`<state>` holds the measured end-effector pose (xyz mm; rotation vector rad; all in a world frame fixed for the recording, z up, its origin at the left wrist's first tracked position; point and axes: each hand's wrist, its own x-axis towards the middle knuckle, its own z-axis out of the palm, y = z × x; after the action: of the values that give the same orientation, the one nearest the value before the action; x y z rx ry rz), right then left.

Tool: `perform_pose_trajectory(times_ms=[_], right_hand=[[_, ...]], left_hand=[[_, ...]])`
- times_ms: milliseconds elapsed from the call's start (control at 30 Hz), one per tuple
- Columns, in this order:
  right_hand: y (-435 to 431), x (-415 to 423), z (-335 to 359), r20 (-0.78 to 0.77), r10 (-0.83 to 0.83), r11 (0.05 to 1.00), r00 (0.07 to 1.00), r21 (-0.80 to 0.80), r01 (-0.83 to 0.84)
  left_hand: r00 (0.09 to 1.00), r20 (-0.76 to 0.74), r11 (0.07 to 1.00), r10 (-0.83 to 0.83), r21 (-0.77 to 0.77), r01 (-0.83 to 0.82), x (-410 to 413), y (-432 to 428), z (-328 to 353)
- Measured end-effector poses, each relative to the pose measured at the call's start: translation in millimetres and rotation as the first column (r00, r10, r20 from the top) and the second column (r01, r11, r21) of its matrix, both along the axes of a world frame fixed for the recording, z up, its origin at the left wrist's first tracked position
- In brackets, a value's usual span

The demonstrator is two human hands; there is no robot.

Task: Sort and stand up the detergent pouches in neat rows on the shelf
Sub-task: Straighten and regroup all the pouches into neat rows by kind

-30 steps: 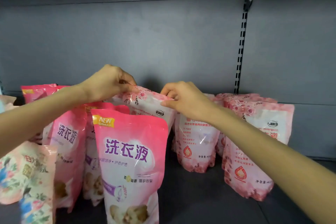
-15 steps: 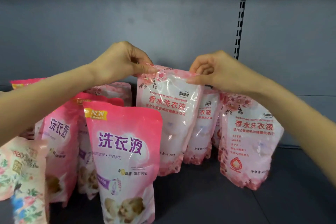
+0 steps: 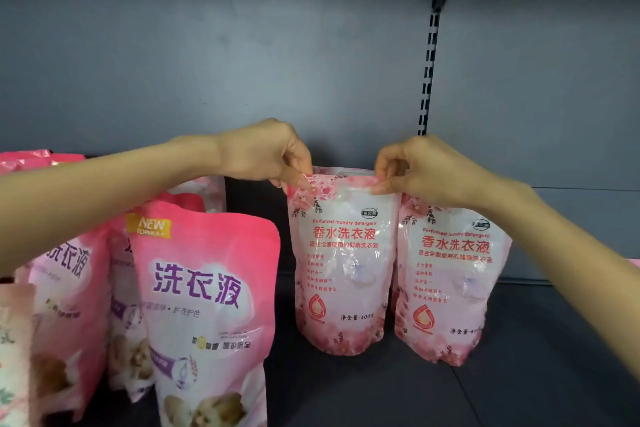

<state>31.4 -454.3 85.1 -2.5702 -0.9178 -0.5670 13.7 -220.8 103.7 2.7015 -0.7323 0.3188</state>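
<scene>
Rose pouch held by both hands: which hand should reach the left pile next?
Probably left: the left hand pinches the pouch on the pile side; the right hand holds its far corner.

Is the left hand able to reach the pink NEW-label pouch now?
Probably yes, after letting go: the left hand pinches the rose pouch, and the NEW pouch stands unobstructed below it.

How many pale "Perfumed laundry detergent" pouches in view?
2 sure: held pouch at centre, pinched by left hand and right hand; standing pouch right of it. More may hide behind.
</scene>
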Motion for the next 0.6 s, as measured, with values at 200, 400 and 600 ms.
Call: perform_pose_trajectory(times_ms=[200, 400, 600], right_hand=[[-2.1, 1.3, -1.0, -0.007, -0.033, 0.999, 0.999, -0.041, 0.032], [1.4, 2.3, -3.2, -0.003, -0.019, 0.999, 1.000, -0.051, 0.019], [11.9, 0.6, -5.8, 0.122, 0.000, 1.000, 0.993, -0.022, 0.002]], left_hand=[[1.000, 0.002, 1.000, -0.004, 0.009, 0.004, 7.3, -2.8, -4.6], [0.996, -0.086, 1.000, -0.017, -0.006, 0.016, -1.9, 4.6, -4.7], [0.992, -0.127, 0.999, -0.003, -0.046, -0.003, -25.3, 27.3, 3.5]])
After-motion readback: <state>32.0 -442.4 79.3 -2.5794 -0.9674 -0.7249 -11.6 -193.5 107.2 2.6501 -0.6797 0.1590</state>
